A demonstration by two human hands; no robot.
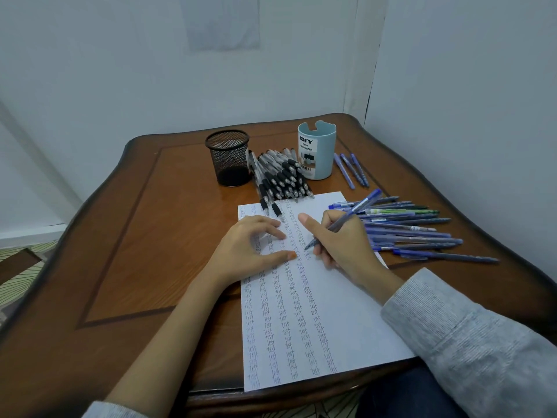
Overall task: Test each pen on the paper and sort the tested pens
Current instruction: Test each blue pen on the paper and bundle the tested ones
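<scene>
A grey sleeve (470,336) leads to the right hand (343,245), fingers clamped on a blue pen (352,213), tip on the paper (355,312). The left hand (250,248), fingers spread, presses the sheet. A heap of pens (416,233) lies just right.

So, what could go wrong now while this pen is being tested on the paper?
The pile of blue pens lies close beside the right hand and its sleeve; a sweep could roll some off the table.
Two black pens overlap the paper's far edge; if the paper shifts under the left hand, they may scatter.
The paper seems to overhang the table's near edge, so it might slip.
</scene>
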